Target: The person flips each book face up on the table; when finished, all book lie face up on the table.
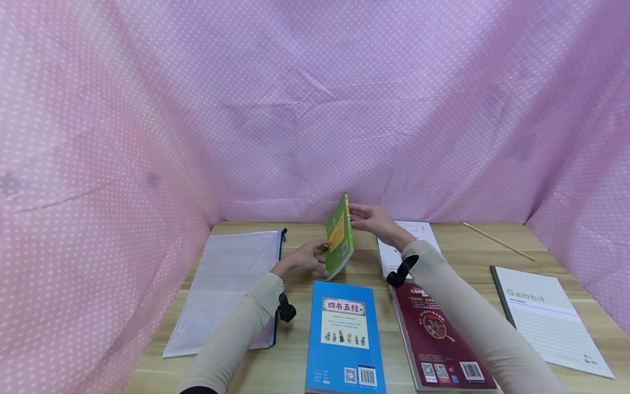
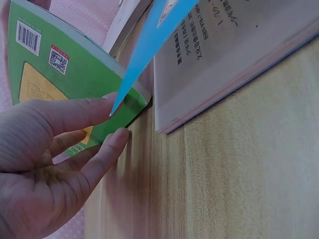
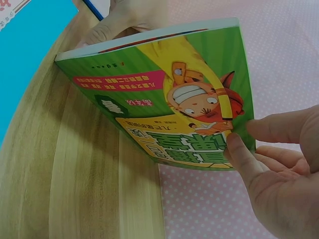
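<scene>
Pinching the tilted green book (image 1: 338, 235) are left hand (image 1: 306, 258) and, apparently, right hand (image 1: 378, 221).

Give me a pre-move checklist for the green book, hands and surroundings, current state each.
1. Left hand on green book: ok, thumb against the barcode cover.
2. Right hand on green book: ok, fingers at its edge.
3. Green book lying flat: not ok, tilted up.
4. Its lower edge touching the table: cannot tell.
5. Mesh pouch flat, left of blue book: ok.
6. Gambit notepad to the right of maroon book: ok.
</scene>
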The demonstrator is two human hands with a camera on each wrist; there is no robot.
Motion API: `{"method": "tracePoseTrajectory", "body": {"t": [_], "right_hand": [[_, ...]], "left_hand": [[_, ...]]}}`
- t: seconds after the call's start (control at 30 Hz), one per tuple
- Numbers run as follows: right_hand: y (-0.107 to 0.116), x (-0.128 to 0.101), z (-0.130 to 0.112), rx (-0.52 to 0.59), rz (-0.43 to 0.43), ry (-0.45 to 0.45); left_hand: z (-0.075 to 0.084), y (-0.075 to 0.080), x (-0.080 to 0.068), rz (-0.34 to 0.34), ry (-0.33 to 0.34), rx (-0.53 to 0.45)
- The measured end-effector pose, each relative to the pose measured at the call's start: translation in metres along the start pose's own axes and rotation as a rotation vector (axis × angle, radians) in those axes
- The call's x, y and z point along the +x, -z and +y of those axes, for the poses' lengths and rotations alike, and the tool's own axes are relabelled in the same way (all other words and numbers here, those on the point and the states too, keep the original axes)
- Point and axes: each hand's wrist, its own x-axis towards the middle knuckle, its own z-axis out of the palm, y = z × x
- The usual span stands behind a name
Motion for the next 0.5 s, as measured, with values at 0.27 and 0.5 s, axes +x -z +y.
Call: {"method": "tracePoseTrajectory", "body": {"t": [0.27,0.5], "right_hand": [[-0.0025,-0.0017,0.0012,-0.019,0.006,0.002],[-0.0054,0.0003,0.0029,-0.015,-0.003,0.008]], "left_hand": [[-0.0023,0.0022,0.0021,-0.005,-0.008,-0.023],[-0.0012,0.0079,0.0015,-0.001,-0.024,0.024]]}}
